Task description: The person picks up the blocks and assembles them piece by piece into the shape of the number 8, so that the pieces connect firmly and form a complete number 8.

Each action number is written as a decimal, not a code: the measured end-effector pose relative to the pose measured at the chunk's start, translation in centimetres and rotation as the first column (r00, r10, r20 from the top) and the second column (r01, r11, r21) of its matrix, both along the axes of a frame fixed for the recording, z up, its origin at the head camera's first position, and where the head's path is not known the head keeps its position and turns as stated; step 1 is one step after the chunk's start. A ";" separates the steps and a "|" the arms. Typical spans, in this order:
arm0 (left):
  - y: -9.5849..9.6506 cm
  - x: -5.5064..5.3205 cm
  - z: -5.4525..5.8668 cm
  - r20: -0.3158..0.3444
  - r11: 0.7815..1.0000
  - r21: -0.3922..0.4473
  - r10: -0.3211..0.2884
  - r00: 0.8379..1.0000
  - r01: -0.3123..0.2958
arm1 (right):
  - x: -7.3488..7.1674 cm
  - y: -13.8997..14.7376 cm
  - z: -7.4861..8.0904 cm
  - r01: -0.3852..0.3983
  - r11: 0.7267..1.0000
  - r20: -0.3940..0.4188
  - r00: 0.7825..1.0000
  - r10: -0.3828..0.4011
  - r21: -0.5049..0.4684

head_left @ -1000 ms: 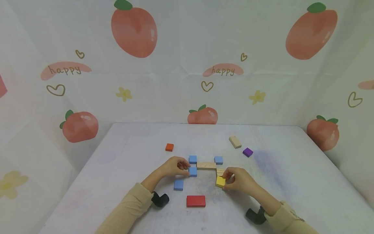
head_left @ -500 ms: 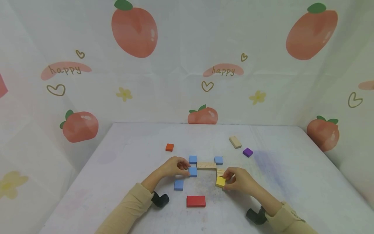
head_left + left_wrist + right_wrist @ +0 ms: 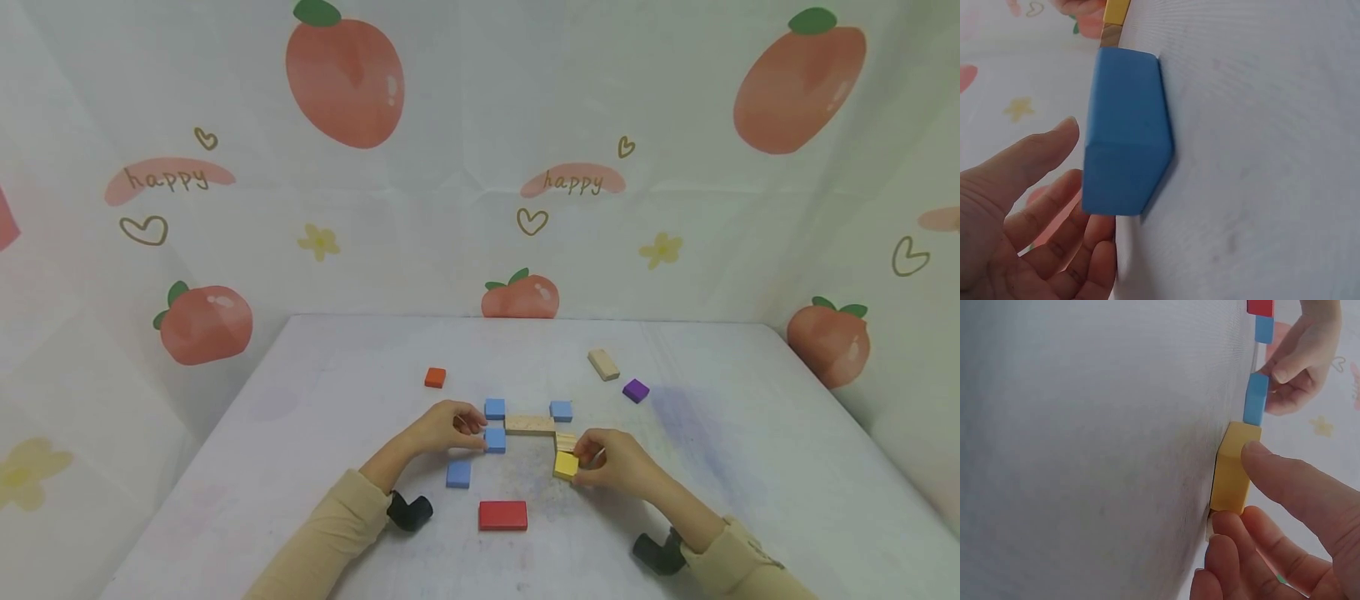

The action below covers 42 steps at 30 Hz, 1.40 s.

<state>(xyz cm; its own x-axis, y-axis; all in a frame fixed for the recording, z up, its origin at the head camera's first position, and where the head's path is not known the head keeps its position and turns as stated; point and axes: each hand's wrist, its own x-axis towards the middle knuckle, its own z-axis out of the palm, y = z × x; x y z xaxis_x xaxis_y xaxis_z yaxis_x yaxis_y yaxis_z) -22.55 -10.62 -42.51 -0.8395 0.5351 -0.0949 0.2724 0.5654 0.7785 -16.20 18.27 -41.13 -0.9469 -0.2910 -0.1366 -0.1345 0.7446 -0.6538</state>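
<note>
My right hand (image 3: 618,461) pinches a yellow block (image 3: 566,466), thumb at its near edge and index finger at its far corner. In the right wrist view the thumb lies on the side of that yellow block (image 3: 1232,467). It meets a light wooden block (image 3: 566,442) just beyond it. My left hand (image 3: 448,427) has loosely bent fingers, with thumb and fingertips at the left edge of a blue block (image 3: 495,441). Filling the left wrist view is a nearer blue block (image 3: 1125,125); the left thumb and fingers stand beside and behind it.
A long wooden block (image 3: 529,426) lies between the blue blocks. Two more blue blocks (image 3: 495,408) sit at its far corners. Around them are a red block (image 3: 503,516), an orange one (image 3: 435,377), a purple one (image 3: 636,391) and a beige one (image 3: 603,364).
</note>
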 end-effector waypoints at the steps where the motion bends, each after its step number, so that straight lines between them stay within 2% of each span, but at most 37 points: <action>1: -0.1 0.1 0.1 -0.003 1.000 0.005 0.001 1.000 -0.001 | 0.0 0.0 0.0 0.000 1.000 0.000 1.000 0.000 0.001; 5: -1.0 0.4 0.7 -0.039 1.000 0.017 -0.007 0.999 0.007 | 0.0 0.0 0.0 -0.005 1.000 -0.002 1.000 0.005 0.002; 10: -2.0 0.7 1.0 -0.022 1.000 0.007 0.011 1.000 -0.011 | 0.0 0.1 0.0 -0.015 1.000 -0.008 1.000 0.015 0.000; 12: -2.3 0.8 1.0 0.012 1.000 -0.007 0.021 1.000 -0.021 | 0.0 0.1 0.0 -0.015 1.000 -0.009 1.000 0.015 0.002; 20: -3.5 1.6 0.7 0.071 0.998 -0.054 -0.020 0.997 0.024 | 0.0 0.2 0.0 -0.022 1.000 -0.011 1.000 0.022 0.002; 30: -4.2 3.0 0.4 0.093 0.997 -0.026 -0.072 0.993 0.075 | -0.2 0.7 -0.2 -0.046 0.998 -0.011 0.999 0.045 -0.037; 42: -4.4 3.4 0.1 0.080 0.997 -0.029 -0.073 0.994 0.076 | -0.1 1.1 -0.3 -0.071 0.994 0.010 0.997 0.072 -0.087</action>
